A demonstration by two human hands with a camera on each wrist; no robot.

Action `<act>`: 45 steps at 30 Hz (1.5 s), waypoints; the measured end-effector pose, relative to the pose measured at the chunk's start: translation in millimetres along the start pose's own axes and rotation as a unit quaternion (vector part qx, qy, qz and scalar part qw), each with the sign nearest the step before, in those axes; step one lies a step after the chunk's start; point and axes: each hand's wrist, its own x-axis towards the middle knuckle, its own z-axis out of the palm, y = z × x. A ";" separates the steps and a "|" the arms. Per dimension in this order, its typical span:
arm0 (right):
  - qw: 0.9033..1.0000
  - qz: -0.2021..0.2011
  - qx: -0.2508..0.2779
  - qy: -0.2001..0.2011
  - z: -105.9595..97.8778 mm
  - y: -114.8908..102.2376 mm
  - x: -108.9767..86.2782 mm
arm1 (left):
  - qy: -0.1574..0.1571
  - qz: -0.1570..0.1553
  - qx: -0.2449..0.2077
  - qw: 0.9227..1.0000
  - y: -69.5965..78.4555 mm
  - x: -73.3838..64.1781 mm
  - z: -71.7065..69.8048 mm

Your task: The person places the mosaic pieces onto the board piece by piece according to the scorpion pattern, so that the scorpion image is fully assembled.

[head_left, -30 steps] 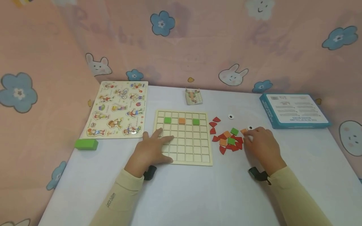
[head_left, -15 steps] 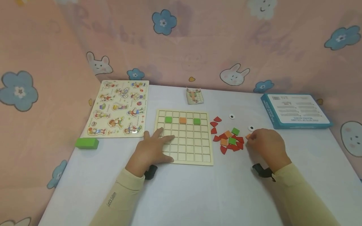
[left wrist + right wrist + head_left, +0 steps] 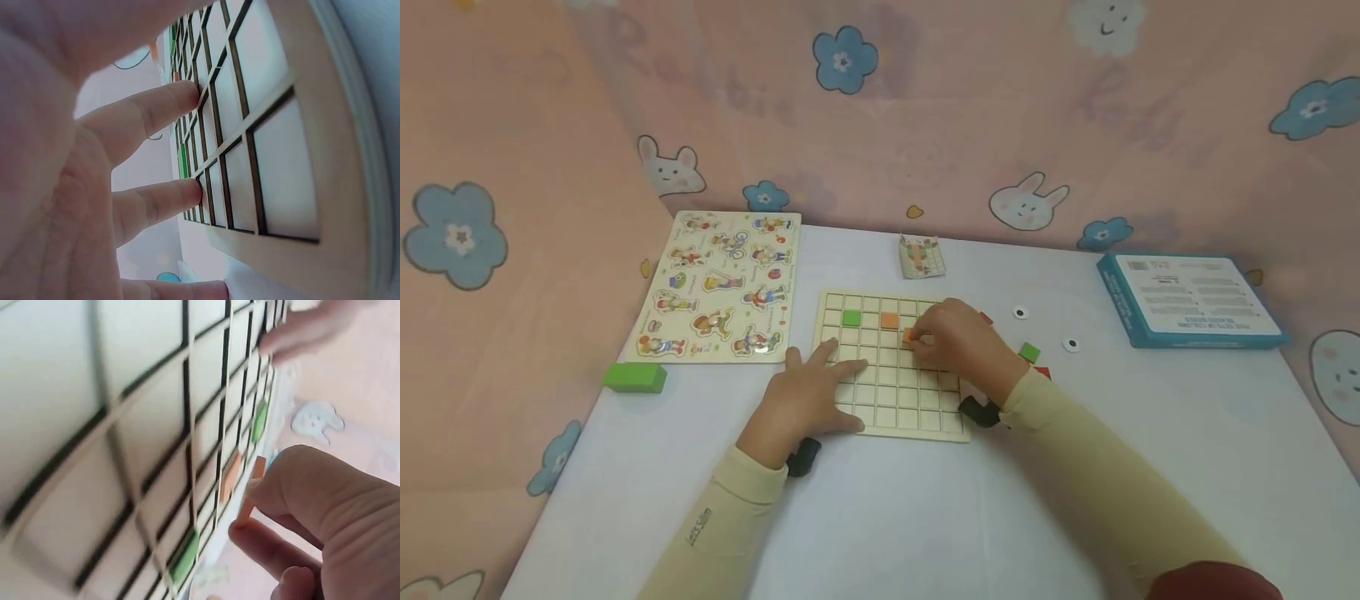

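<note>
A pale wooden grid board (image 3: 917, 434) lies flat on the white table. My left hand (image 3: 801, 404) rests on its left side with fingers spread; in the left wrist view, fingertips touch the grid (image 3: 337, 162). Between thumb and finger, my right hand (image 3: 958, 340) pinches an orange square tile (image 3: 259, 466), held just above the board near its upper right. In the second row sit a green tile (image 3: 852, 318) and an orange tile (image 3: 889, 320). Another green tile (image 3: 185, 557) shows in the right wrist view; the right hand hides it from the head camera.
Loose green (image 3: 1029, 352) and red pieces lie right of the board, mostly behind my right arm. Two eye discs (image 3: 1071, 344) lie beyond. A blue box (image 3: 1195, 300), figure puzzle (image 3: 722, 283), green block (image 3: 635, 377) and small pattern paper (image 3: 922, 257) stand around.
My right hand has left the loose pieces on the right and moved left over the board, carrying the orange tile. The left hand has stayed on the board.
</note>
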 end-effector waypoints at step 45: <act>0.996 0.019 -0.084 -0.002 6.5 -17.2 3.5 | -0.002 -0.004 0.005 1.000 2.3 -1.1 -1.6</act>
